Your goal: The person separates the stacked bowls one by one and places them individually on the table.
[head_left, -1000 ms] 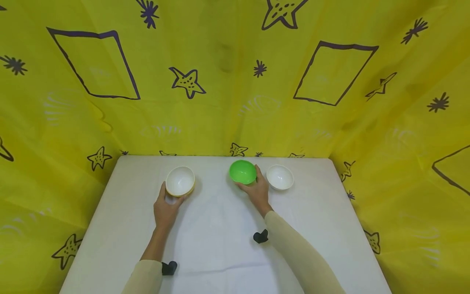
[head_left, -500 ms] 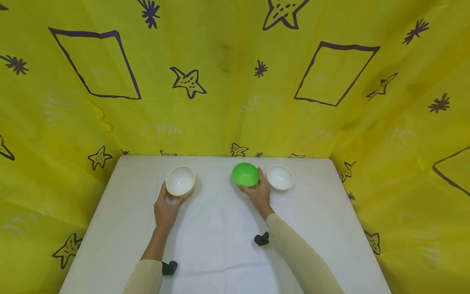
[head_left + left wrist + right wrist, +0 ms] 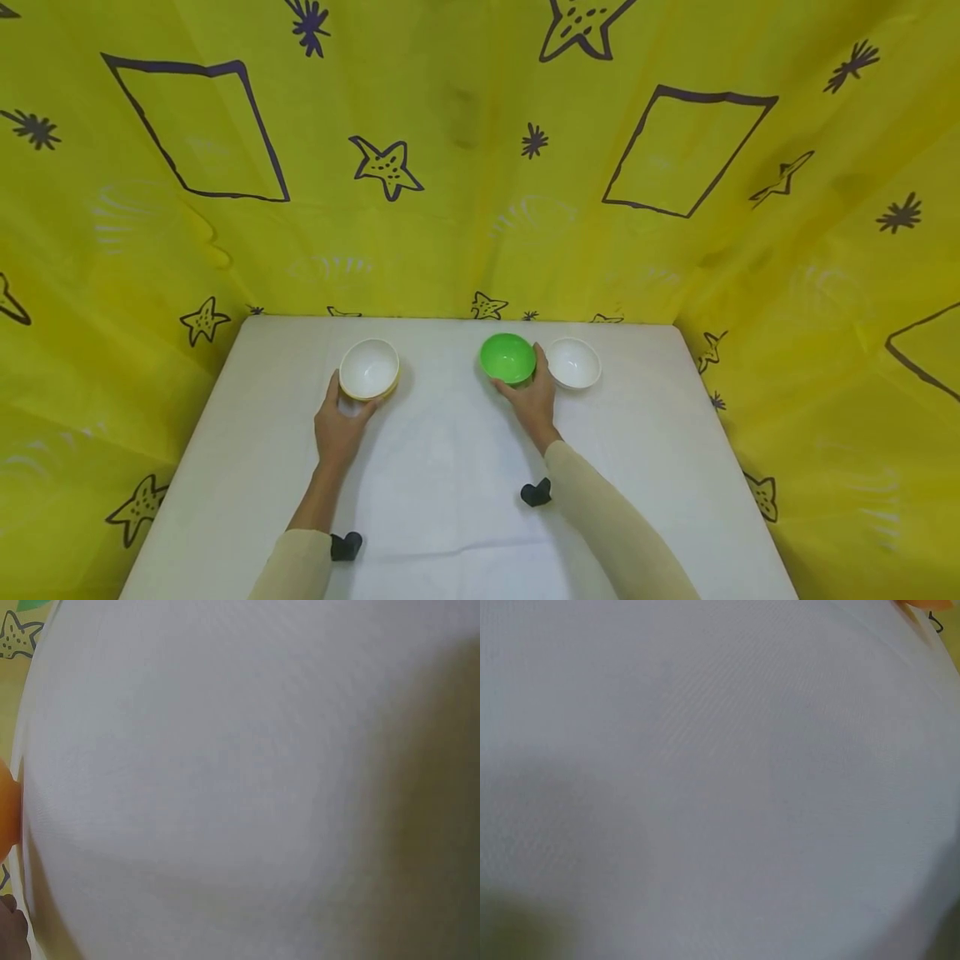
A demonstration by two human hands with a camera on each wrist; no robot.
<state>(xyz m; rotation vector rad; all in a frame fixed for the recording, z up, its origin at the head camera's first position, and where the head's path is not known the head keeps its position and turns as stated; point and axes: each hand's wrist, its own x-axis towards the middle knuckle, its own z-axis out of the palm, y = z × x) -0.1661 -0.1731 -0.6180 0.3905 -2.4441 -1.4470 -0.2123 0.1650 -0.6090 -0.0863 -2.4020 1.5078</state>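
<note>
At the left of the table, my left hand holds a bowl that is white inside and yellow-orange outside, thumb and fingers round its near side. Its orange outer wall shows at the edge of the left wrist view, with fingertips below. My right hand grips a green bowl by its near right side. Whether the green bowl touches the cloth, I cannot tell. Just right of that hand stands a white bowl, its left rim partly behind the fingers.
A white cloth covers the table. Yellow patterned curtains close in the back and both sides. Dark wrist camera pieces stick out by each sleeve. Cloth fills most of the right wrist view.
My right hand has shifted the green bowl a little right and toward me, closer to the white bowl. The left hand and its bowl have stayed in place.
</note>
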